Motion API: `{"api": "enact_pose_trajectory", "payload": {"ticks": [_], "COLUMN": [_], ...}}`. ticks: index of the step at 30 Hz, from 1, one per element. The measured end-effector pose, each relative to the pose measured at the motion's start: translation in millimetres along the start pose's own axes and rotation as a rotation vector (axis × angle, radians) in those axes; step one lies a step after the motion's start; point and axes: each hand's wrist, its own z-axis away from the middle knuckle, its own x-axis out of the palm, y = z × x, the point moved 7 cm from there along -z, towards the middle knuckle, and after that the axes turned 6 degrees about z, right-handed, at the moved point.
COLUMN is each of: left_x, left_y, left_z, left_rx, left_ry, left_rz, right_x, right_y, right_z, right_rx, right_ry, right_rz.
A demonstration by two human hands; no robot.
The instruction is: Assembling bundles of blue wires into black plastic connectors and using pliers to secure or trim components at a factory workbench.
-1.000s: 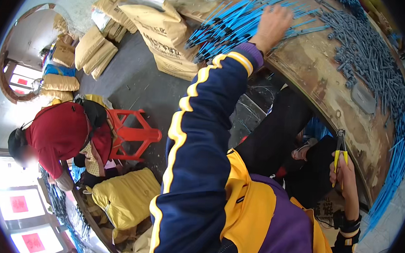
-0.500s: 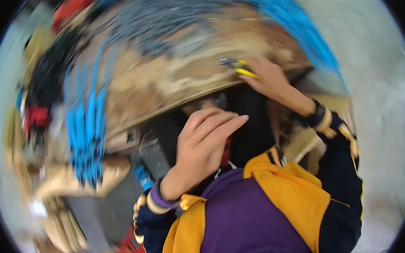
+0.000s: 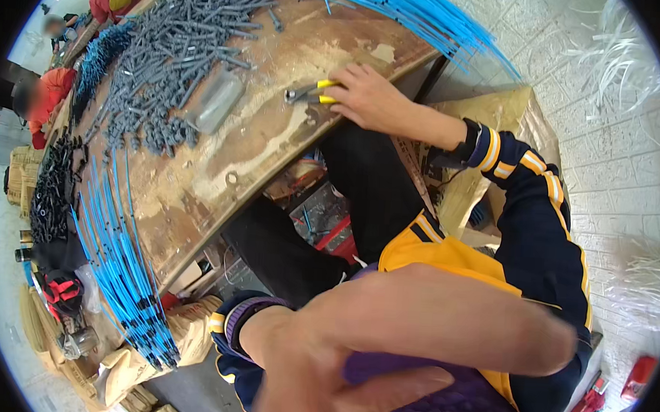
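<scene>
My right hand [image 3: 373, 101] rests at the table's near edge, closed around the yellow handles of a pair of pliers [image 3: 305, 95]. The pliers' metal jaws point left over the wooden tabletop [image 3: 266, 138]. Raised close to the camera, my left hand [image 3: 345, 335] is large and partly blurred. Its fingers are stretched out and apart, and I see nothing in them. A heap of grey plastic pieces [image 3: 181, 46] spreads beyond the pliers, with a clear plastic bottle-like container [image 3: 219, 102] lying at its edge. A small ring [image 3: 232, 178] lies near the table's edge.
Blue rods [image 3: 119, 261] with dark fittings hang over the left edge; more blue rods [image 3: 432, 20] jut off the far right. Black pieces [image 3: 59, 189] are piled at left. A person in red [image 3: 49, 98] sits far left. A cardboard box [image 3: 494, 114] stands beside my right forearm.
My left hand has come up toward the camera and now looks much larger. My right hand still holds the pliers. The view has shifted, showing more of the table's far left.
</scene>
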Motion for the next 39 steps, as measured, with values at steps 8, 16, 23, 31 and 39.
{"api": "enact_pose_trajectory", "payload": {"ticks": [8, 16, 23, 31, 39], "left_x": [40.2, 32.1, 19.8, 17.7, 1.4], "left_y": [-13.7, -51.1, -80.6, -127.6, -116.1], "left_z": [-30.6, -40.2, -48.9, -5.3, 19.5], "left_rx": [-0.055, -0.220, -0.318, -0.535, -0.478], "left_ry": [-0.021, -0.028, -0.157, -0.038, 0.169], "left_rz": [0.221, 0.543, 0.472, 0.454, 0.424], "right_x": [-4.0, -12.1, 14.8, 22.6, 26.8], "right_y": [0.3, 86.6, 217.7, 294.2, 253.6], "right_z": [-4.0, -8.4, 23.3, 14.5, 20.7], "right_rx": [-0.004, 0.077, 0.515, 0.576, 0.278], "right_ry": [0.011, -0.002, 0.085, -0.008, 0.127], "right_rz": [-0.060, -0.348, 0.685, 0.421, 0.256]}}
